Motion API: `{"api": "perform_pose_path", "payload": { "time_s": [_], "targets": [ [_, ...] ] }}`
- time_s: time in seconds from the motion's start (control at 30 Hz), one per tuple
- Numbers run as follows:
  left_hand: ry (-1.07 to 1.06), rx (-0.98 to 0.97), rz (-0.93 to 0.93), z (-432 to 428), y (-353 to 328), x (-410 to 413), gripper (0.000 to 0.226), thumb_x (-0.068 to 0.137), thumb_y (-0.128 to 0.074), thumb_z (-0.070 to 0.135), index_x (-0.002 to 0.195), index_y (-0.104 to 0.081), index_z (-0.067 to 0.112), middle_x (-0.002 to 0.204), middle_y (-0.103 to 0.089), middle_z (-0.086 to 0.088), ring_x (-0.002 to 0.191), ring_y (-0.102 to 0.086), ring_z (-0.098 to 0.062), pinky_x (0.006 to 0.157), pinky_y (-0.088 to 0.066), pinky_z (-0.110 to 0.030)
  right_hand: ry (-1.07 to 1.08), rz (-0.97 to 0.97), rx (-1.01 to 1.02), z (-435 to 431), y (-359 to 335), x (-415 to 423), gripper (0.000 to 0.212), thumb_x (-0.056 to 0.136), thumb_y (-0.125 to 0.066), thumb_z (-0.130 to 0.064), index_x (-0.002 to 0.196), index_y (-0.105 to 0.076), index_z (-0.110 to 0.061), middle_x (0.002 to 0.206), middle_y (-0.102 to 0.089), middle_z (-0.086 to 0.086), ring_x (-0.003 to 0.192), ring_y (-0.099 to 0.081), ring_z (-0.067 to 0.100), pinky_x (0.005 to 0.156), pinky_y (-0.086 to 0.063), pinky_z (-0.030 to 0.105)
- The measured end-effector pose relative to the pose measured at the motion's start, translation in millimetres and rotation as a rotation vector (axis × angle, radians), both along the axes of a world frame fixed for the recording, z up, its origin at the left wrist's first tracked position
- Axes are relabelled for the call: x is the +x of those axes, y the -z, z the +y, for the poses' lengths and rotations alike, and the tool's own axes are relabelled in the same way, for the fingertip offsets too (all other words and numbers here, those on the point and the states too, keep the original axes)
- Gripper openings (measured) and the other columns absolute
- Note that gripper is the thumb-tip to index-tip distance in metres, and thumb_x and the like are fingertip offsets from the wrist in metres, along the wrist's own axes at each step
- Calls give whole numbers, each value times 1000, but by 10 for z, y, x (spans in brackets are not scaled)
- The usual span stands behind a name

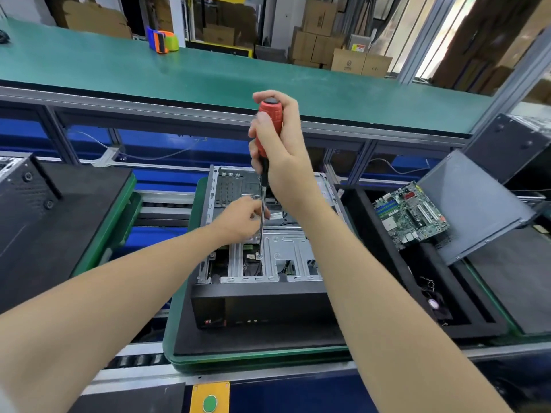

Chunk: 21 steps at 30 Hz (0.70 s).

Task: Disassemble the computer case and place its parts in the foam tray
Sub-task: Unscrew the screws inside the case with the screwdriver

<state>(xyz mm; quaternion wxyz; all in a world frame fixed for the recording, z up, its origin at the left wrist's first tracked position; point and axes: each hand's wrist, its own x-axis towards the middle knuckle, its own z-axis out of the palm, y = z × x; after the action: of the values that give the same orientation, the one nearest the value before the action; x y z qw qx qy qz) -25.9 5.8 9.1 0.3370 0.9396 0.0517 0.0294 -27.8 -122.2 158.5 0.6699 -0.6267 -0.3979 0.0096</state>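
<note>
The open computer case (262, 302) lies on a black foam pad in the middle, its silver inner frame facing up. My right hand (283, 153) grips the red handle of a screwdriver (269, 123) held upright. Its tip sits on a screw (259, 256) in the frame's front bracket. My left hand (241, 219) pinches the metal shaft partway down. To the right, the black foam tray (372, 222) holds a green motherboard (413, 216) and a dark side panel (474, 210) leaning at an angle.
A black case (26, 189) stands on a foam pad at the left. Another dark case (512, 141) sits at the far right. A green shelf (208, 79) runs across behind, with an orange-blue tape dispenser (162, 40). A yellow plate with a green button (209, 402) is at the front edge.
</note>
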Motion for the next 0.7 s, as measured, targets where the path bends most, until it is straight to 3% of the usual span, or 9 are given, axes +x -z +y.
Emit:
{"api": "perform_pose_path", "payload": {
  "time_s": [0.07,0.1,0.17,0.23,0.3,0.37,0.43,0.57,0.7],
  "targets": [
    [24,140,184,-58,56,77,29,105,-44,43,91,-60,23,92,-61,-2,89,-58,-25,82,-50,-38,127,67,63,97,34,-23,10,104,-63,-16,106,-56,-9,86,-52,5,69,-46,24,62,-42,38],
    [43,266,259,-81,92,91,38,105,-36,50,91,-58,22,88,-59,-3,85,-56,-26,78,-47,-38,203,98,82,151,44,-20,20,101,-68,-19,91,-54,-9,77,-49,5,65,-43,25,61,-40,40],
    [42,493,243,-112,150,98,58,102,-23,60,99,-62,17,86,-60,-4,78,-56,-27,72,-43,-36,272,163,118,231,31,-9,38,99,-73,-22,73,-47,-9,66,-41,9,60,-37,26,58,-37,43],
    [43,581,161,-117,209,96,80,88,-8,74,95,-65,17,79,-63,-3,65,-56,-23,64,-44,-35,209,203,106,276,3,10,43,98,-73,-21,68,-44,-12,61,-37,8,55,-34,24,54,-34,39],
    [36,574,110,-114,272,106,88,74,5,81,81,-61,23,69,-61,-1,55,-51,-18,57,-42,-34,47,231,46,278,-6,86,40,99,-71,-16,68,-45,-15,58,-37,4,47,-31,19,47,-31,30],
    [-4,557,75,-102,330,123,79,81,2,87,64,-41,23,59,-54,3,50,-47,-15,54,-39,-33,-226,287,-13,239,-9,221,35,99,-65,-10,70,-48,-18,56,-37,-1,42,-27,14,41,-27,22],
    [-28,563,43,-92,360,139,74,84,-4,91,60,-34,28,55,-48,7,49,-44,-10,54,-39,-32,-536,377,-28,204,-9,385,30,95,-62,-10,69,-52,-22,54,-36,-6,39,-25,10,39,-23,18],
    [-30,599,-30,-111,398,157,84,75,-5,101,60,-47,29,54,-52,5,48,-49,-13,51,-41,-31,-1151,526,52,176,51,592,19,90,-72,-15,76,-60,-18,52,-38,-9,37,-27,6,38,-23,16],
    [-15,606,-9,-123,383,165,100,63,-9,109,63,-57,21,54,-56,5,49,-55,-17,51,-40,-32,-1293,543,134,167,130,712,14,96,-72,-19,95,-60,-12,56,-39,-5,39,-30,7,38,-26,19]
  ]
}}
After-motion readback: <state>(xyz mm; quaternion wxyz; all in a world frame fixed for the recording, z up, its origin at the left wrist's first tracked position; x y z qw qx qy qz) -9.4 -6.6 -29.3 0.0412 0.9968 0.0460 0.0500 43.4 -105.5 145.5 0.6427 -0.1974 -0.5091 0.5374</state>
